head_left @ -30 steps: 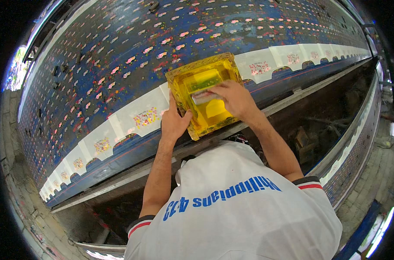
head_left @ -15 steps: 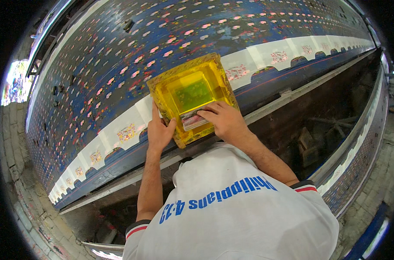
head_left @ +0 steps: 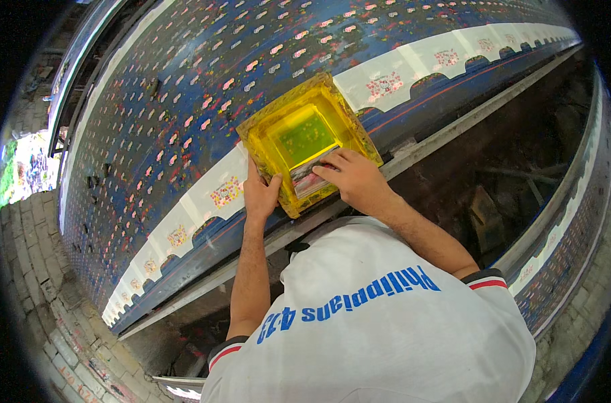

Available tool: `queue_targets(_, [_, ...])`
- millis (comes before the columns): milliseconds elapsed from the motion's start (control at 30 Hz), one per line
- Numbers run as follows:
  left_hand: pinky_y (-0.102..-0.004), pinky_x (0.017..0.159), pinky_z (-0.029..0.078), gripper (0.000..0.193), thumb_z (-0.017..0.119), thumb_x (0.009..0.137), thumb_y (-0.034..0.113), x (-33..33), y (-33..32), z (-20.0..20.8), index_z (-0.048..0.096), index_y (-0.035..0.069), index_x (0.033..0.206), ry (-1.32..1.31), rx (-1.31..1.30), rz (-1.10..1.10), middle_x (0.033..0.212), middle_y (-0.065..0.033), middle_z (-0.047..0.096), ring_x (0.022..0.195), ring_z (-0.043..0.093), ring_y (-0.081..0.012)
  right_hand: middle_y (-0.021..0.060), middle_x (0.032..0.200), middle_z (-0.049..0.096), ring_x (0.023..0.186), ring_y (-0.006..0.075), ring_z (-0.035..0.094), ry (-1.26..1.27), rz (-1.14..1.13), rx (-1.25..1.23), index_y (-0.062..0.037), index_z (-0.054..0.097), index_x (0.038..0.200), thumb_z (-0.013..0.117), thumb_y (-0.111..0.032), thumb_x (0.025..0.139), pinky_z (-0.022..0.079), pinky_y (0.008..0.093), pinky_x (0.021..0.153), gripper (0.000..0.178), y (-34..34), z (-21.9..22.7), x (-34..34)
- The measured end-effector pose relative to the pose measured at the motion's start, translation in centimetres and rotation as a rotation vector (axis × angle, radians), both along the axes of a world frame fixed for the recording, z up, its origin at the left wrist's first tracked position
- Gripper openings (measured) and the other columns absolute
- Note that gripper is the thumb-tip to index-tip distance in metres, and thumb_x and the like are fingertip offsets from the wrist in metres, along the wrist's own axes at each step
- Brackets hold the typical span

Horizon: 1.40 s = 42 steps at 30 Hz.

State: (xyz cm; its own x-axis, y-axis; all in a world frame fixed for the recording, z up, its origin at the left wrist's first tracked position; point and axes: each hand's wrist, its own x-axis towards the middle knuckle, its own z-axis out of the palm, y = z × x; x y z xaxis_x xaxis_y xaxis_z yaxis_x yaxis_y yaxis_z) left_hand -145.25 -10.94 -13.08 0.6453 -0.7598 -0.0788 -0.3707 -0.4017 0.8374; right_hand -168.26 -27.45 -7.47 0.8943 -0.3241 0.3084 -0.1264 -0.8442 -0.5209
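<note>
A yellow screen-printing frame (head_left: 360,124) lies tilted in view across a row of white fabric pieces on a long dark table. Its mesh window looks greenish with faint spots. My left hand (head_left: 261,196) grips the frame's near left side, thumb on top and fingers along the outer edge. Inside the frame's near side, a squeegee (head_left: 310,180) smeared with pinkish ink rests by the window's near edge. My right hand (head_left: 358,178) is closed on the squeegee's right part, fingers over its top. The lower edge of the squeegee is partly hidden.
White fabric pieces (head_left: 413,67) with small pink prints run along the table edge on both sides. The dark blue table (head_left: 184,87) carries many small ink marks. A grey ledge (head_left: 440,134) borders a dark gap holding wood scraps. Another printed table stands at right.
My view has turned slightly, shifting the whole scene. Both hands keep their holds on the frame and the squeegee, and the frame stays between the same two prints.
</note>
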Motion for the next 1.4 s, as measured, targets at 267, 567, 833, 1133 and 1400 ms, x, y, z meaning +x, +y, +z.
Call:
queue_targets(267, [-0.0426,0.088,0.066,0.095,0.075,0.094,0.01,0.1,-0.1,0.6,0.027,0.006,0.176,0.075,0.094,0.023,0.126,-0.0233,0.081,0.102,0.083,-0.0321,0.0131,0.121,0.072,0.116,0.0348,0.068,0.034,0.025,0.028,-0.0077,0.075,0.125,0.067,-0.009,0.092,0.058,0.0462,0.101,0.034,-1.4,0.2,0.6])
queue_targets(567, [-0.0452,0.086,0.065,0.1,0.077,0.094,0.019,-0.2,0.3,0.5,0.022,0.001,0.175,-0.027,0.064,-0.008,0.117,-0.0258,0.082,0.098,0.083,-0.0392,0.0122,0.125,0.072,0.117,0.0353,0.068,0.059,0.001,0.038,-0.0098,0.075,0.129,0.065,-0.007,0.092,0.058,0.0465,0.101,0.039,-0.9,-0.1,0.0])
queue_targets(833, [-0.0533,0.074,0.063,0.107,0.077,0.091,0.03,0.3,0.2,-0.5,0.019,-0.002,0.175,-0.074,0.146,-0.005,0.098,-0.0275,0.08,0.083,0.078,-0.047,0.0115,0.125,0.075,0.119,0.0366,0.069,0.109,-0.02,0.057,-0.0105,0.076,0.132,0.071,-0.004,0.092,0.058,0.0486,0.101,0.041,-5.6,0.6,8.1])
queue_targets(1133, [-0.0545,0.071,0.062,0.107,0.076,0.091,0.033,0.1,0.0,1.1,0.019,-0.003,0.175,-0.025,0.209,-0.01,0.088,-0.0303,0.077,0.078,0.078,-0.0474,0.0139,0.126,0.075,0.121,0.0385,0.069,0.19,-0.018,0.059,-0.0136,0.076,0.135,0.07,-0.002,0.094,0.058,0.0492,0.102,0.043,-7.1,1.0,10.0])
queue_targets(1400, [-0.0533,0.071,0.062,0.108,0.077,0.092,0.032,0.0,0.3,0.3,0.017,0.0,0.176,-0.047,0.223,0.001,0.088,-0.0294,0.077,0.078,0.078,-0.0466,0.0129,0.127,0.074,0.119,0.0365,0.07,0.172,0.018,0.124,-0.0116,0.077,0.134,0.065,0.001,0.092,0.058,0.0464,0.101,0.045,-1.8,0.8,1.6])
